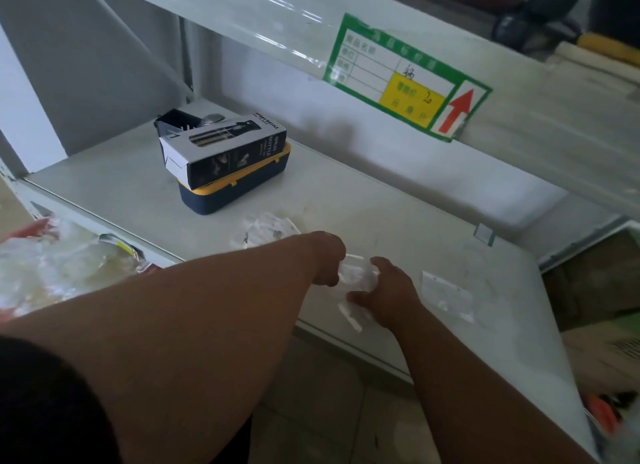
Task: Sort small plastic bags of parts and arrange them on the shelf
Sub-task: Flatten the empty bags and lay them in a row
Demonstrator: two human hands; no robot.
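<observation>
Both my hands meet over the front middle of the white shelf [398,214]. My left hand [327,257] and my right hand [391,295] each pinch the same small clear plastic bag [356,278], which is held between them just above the shelf. A second flat clear bag [446,295] lies on the shelf to the right of my right hand. A loose heap of clear bags [266,229] lies behind my left wrist. What is inside the bags is too small to tell.
A black spray-bottle box [225,146] lies on a navy and yellow case [239,186] at the shelf's back left. A green price label [405,85] hangs on the upper shelf's edge. Crumpled plastic packaging [59,259] sits lower left. Cardboard boxes [602,290] stand to the right.
</observation>
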